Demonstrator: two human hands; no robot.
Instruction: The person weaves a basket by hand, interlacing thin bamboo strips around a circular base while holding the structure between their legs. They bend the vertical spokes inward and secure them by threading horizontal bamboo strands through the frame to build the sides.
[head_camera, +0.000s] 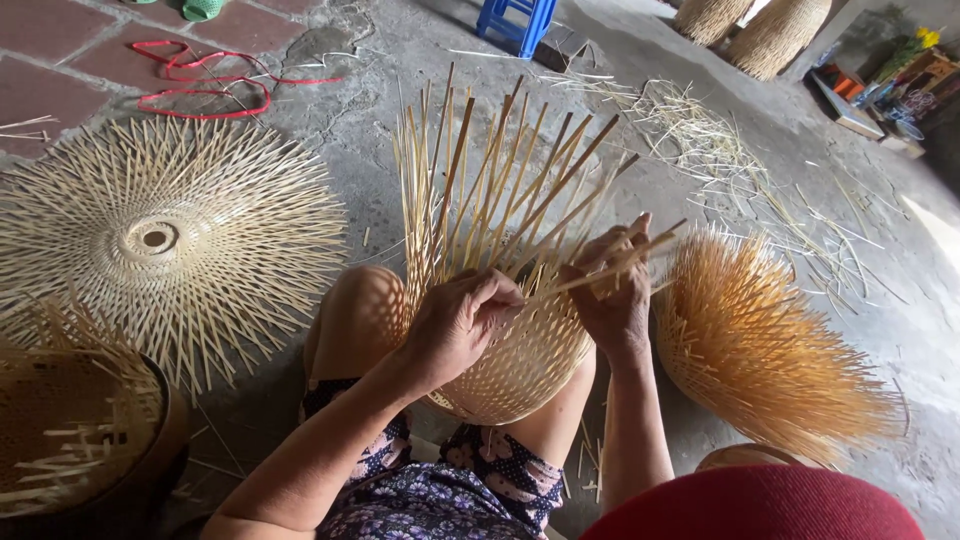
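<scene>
A half-woven bamboo basket (510, 360) rests between my knees, its loose upright strips (490, 170) fanning up and away from me. My left hand (455, 325) is closed on the basket's woven rim at the near left. My right hand (610, 285) grips a few of the pale bamboo strips at the right side, bending them across the weave.
A flat woven bamboo disc with spiky ends (165, 240) lies at left. A darker spiky basket (760, 350) lies at right. Another basket (70, 420) sits at lower left. Loose strips (720, 140), a red cord (200, 80) and a blue stool (515, 20) lie farther off.
</scene>
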